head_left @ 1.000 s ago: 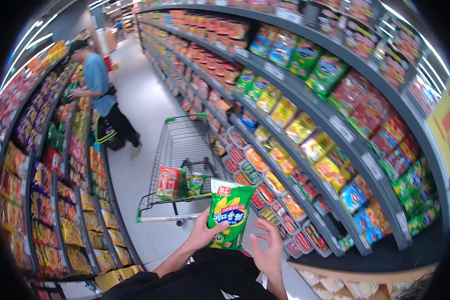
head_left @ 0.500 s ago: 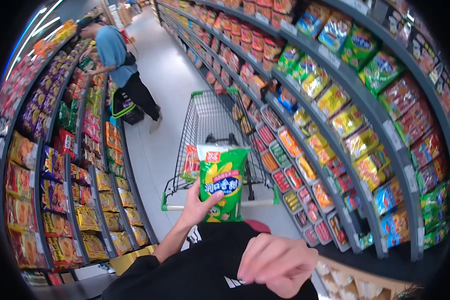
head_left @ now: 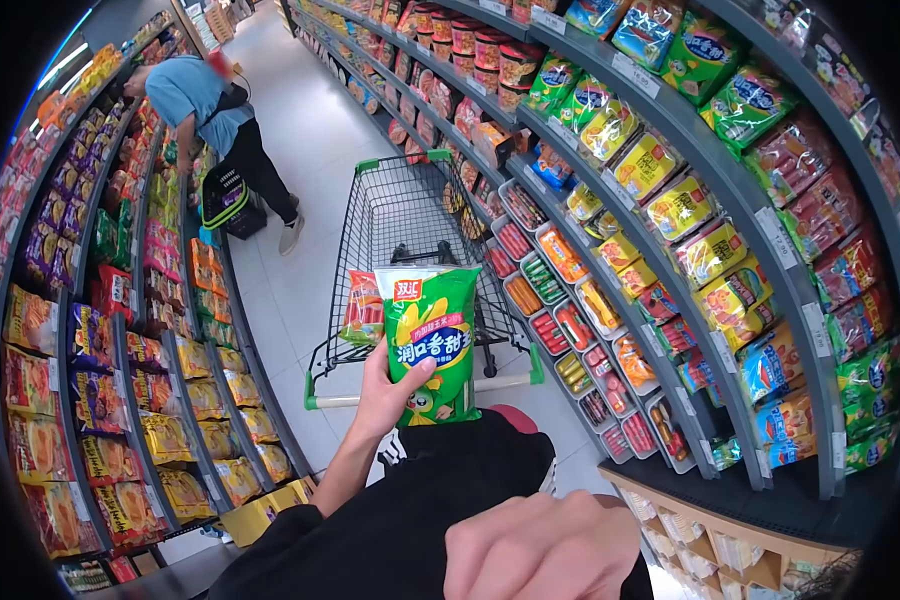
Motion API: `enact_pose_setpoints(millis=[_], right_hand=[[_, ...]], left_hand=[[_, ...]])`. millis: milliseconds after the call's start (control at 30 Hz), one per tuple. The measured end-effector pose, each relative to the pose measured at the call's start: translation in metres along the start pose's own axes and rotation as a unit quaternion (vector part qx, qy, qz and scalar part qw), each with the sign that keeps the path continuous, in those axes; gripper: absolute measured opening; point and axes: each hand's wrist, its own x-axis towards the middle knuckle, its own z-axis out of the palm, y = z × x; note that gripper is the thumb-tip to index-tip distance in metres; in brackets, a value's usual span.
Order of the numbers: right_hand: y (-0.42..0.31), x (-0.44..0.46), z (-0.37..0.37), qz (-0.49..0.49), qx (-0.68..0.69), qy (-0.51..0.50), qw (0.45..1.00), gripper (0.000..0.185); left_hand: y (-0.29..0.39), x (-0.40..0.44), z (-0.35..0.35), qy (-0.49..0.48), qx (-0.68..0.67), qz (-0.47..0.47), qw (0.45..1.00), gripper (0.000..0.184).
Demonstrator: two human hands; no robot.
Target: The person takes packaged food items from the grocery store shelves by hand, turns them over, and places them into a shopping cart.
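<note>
My left hand [head_left: 392, 388] grasps 1 green bag [head_left: 435, 325], thumb across its front and the other fingers out of sight behind it. My right hand [head_left: 542, 545] is low and near the camera, its fingers bent; its palm faces away, so I cannot tell whether it is clenched or holds anything. The bag is upright in front of my black shirt [head_left: 440, 480], over the near end of 1 wire shopping cart [head_left: 392, 195]. I see 1 red packet [head_left: 363, 308] in that cart, its right part hidden by the bag, which also covers the middle of the handle [head_left: 332, 402].

Beyond, at the left shelves [head_left: 170, 340], 1 person [head_left: 188, 90] in a blue top bends forward with 1 black basket [head_left: 234, 205] beside them; the hand reaching in is hard to make out. On the right shelves [head_left: 770, 225], 2 green bags [head_left: 703, 50] sit next to each other on an upper tier. The dark lens border cuts off both shelves' outer edges.
</note>
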Motion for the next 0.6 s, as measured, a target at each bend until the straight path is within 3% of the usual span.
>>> enact_pose_setpoints(millis=[167,467,600], right_hand=[[-0.027,0.008,0.002,-0.078,-0.232,0.018,0.969,0.041],[-0.049,-0.001,-0.024,-0.094,-0.242,-0.033,0.965,0.037],[-0.07,0.0,-0.033,-0.056,-0.289,-0.085,0.952,0.029]], left_hand=[[-0.005,0.0,0.017,-0.001,0.009,-0.006,1.0,0.049],[-0.01,-0.001,0.04,-0.005,0.006,-0.019,1.0,0.051],[-0.015,0.002,0.043,-0.004,0.016,-0.019,1.0,0.051]])
